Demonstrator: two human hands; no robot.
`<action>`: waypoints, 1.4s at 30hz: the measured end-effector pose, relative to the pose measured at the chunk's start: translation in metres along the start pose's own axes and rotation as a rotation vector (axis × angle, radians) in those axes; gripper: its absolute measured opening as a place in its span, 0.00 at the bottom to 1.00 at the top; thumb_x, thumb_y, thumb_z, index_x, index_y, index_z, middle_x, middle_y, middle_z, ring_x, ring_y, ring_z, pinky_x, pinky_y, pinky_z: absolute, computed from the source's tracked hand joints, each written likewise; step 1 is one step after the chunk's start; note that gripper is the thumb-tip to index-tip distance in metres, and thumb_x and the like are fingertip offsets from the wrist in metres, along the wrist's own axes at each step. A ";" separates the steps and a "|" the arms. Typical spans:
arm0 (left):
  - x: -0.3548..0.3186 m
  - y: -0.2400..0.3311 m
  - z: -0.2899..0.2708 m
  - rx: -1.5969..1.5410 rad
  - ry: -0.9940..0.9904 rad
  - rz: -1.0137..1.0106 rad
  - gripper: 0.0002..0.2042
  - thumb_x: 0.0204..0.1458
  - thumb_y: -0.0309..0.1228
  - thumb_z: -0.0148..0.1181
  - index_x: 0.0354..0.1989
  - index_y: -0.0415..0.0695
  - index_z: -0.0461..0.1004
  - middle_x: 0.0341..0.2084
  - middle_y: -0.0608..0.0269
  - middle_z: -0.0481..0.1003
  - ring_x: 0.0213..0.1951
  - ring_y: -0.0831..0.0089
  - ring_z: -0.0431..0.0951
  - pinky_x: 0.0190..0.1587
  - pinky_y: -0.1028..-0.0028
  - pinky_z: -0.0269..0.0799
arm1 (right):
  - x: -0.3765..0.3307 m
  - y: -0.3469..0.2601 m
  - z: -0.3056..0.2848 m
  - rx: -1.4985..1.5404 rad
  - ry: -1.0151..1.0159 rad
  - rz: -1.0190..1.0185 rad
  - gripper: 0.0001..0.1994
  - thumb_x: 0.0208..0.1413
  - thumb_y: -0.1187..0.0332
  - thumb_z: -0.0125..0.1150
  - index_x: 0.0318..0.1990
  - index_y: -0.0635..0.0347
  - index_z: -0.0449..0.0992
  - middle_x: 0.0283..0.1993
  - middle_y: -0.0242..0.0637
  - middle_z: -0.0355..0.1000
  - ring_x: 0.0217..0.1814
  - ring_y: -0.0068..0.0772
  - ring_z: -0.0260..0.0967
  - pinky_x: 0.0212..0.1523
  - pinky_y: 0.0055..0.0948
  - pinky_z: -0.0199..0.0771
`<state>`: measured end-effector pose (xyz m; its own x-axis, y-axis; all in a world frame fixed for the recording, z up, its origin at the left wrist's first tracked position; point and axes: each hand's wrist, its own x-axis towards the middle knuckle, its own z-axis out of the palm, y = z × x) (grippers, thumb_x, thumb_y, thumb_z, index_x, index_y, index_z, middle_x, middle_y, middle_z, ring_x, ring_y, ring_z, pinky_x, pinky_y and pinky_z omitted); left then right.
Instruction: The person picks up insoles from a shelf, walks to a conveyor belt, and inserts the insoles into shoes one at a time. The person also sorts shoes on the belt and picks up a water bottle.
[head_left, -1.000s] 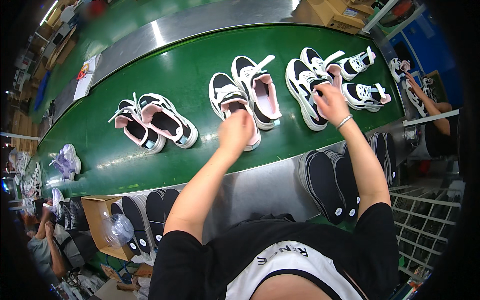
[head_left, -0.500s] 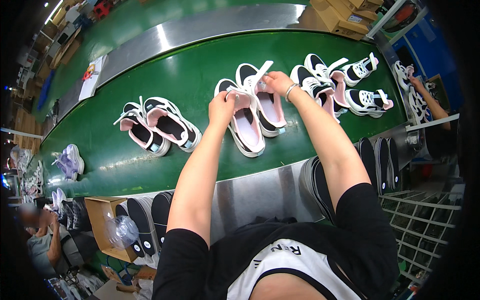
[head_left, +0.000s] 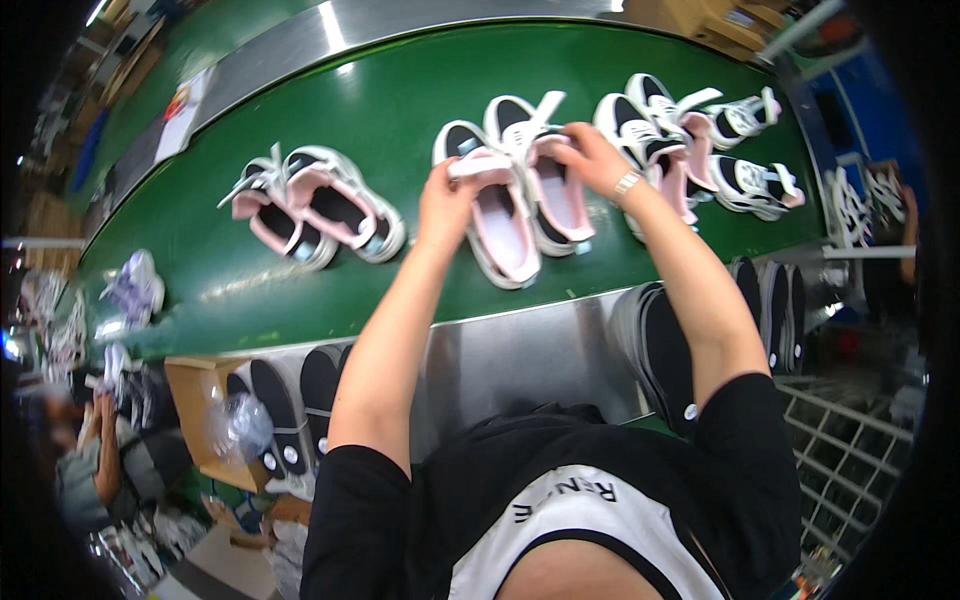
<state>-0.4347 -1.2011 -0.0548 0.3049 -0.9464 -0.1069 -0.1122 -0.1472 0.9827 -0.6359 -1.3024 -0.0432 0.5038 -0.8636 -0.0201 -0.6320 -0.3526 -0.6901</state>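
Note:
A pair of white, black and pink sneakers lies in front of me on the green work surface, toes pointing away. My left hand [head_left: 447, 205] is closed on the white and pink tongue area of the left sneaker [head_left: 500, 235]. At the right sneaker [head_left: 562, 205], my right hand [head_left: 598, 160] has its fingers bent against the inside of the pink tongue and collar. A white strap [head_left: 550, 105] sticks up from that sneaker. Pale insoles show in both openings. My right fingertips are partly hidden.
Another matching pair [head_left: 325, 205] stands to the left, and several matching sneakers [head_left: 745, 185] lie to the right. A lilac shoe [head_left: 137, 285] is at far left. Below the near metal edge are stacked black soles [head_left: 650, 350] and a cardboard box [head_left: 205, 400]. A person [head_left: 105, 460] works at lower left.
The view has shifted, so the shoes appear higher. Both hands stay at the same pair. The white flap under my left hand now lies folded across the opening.

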 end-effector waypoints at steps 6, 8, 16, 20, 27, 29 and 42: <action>-0.132 0.017 -0.090 0.667 0.295 0.334 0.16 0.41 0.32 0.56 0.39 0.40 0.67 0.37 0.54 0.68 0.39 0.61 0.67 0.42 0.68 0.62 | -0.163 0.008 -0.053 0.000 -0.055 0.157 0.16 0.50 0.69 0.49 0.47 0.65 0.64 0.50 0.42 0.60 0.52 0.34 0.58 0.52 0.28 0.55; -0.170 0.039 -0.132 0.939 0.503 0.389 0.15 0.39 0.30 0.56 0.37 0.40 0.67 0.36 0.53 0.68 0.40 0.58 0.67 0.42 0.65 0.62 | -0.221 0.023 -0.064 0.097 0.042 0.158 0.14 0.50 0.71 0.49 0.45 0.66 0.64 0.46 0.39 0.63 0.47 0.30 0.60 0.45 0.22 0.60; -0.310 -0.012 -0.254 1.526 0.900 -0.247 0.15 0.43 0.36 0.55 0.38 0.42 0.66 0.34 0.60 0.68 0.40 0.62 0.65 0.40 0.65 0.60 | -0.305 0.027 -0.046 -0.232 0.026 0.208 0.16 0.49 0.66 0.52 0.42 0.69 0.64 0.44 0.47 0.62 0.49 0.43 0.57 0.51 0.33 0.54; -0.308 -0.039 -0.306 0.609 1.196 -0.036 0.07 0.47 0.33 0.52 0.27 0.42 0.67 0.21 0.65 0.70 0.26 0.69 0.68 0.30 0.71 0.64 | -0.310 0.025 -0.037 -0.384 0.031 0.155 0.17 0.47 0.65 0.53 0.43 0.66 0.63 0.49 0.48 0.59 0.53 0.46 0.54 0.54 0.35 0.50; -0.326 -0.054 -0.395 -1.186 1.343 0.044 0.16 0.53 0.42 0.37 0.20 0.47 0.64 0.15 0.67 0.66 0.19 0.71 0.64 0.23 0.71 0.57 | -0.328 0.037 -0.037 -0.403 0.078 0.238 0.20 0.41 0.64 0.59 0.42 0.64 0.63 0.54 0.50 0.53 0.56 0.49 0.49 0.55 0.38 0.49; -0.332 -0.064 -0.394 -1.287 1.336 0.131 0.17 0.54 0.42 0.35 0.20 0.46 0.64 0.14 0.67 0.65 0.18 0.70 0.64 0.22 0.71 0.56 | -0.333 0.029 -0.032 -0.460 0.101 0.272 0.21 0.38 0.64 0.61 0.40 0.63 0.63 0.54 0.50 0.53 0.55 0.50 0.50 0.54 0.38 0.51; -0.266 0.040 -0.223 0.420 0.601 0.139 0.07 0.50 0.30 0.49 0.24 0.39 0.66 0.19 0.69 0.66 0.23 0.80 0.64 0.25 0.82 0.59 | -0.315 -0.020 -0.031 -0.715 0.046 0.458 0.29 0.28 0.54 0.65 0.42 0.56 0.66 0.50 0.43 0.59 0.49 0.44 0.58 0.44 0.40 0.61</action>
<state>-0.3095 -0.8909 0.0466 0.7127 -0.6614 0.2336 -0.5026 -0.2493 0.8278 -0.8005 -1.0349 -0.0004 0.0926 -0.9849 -0.1462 -0.9956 -0.0939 0.0022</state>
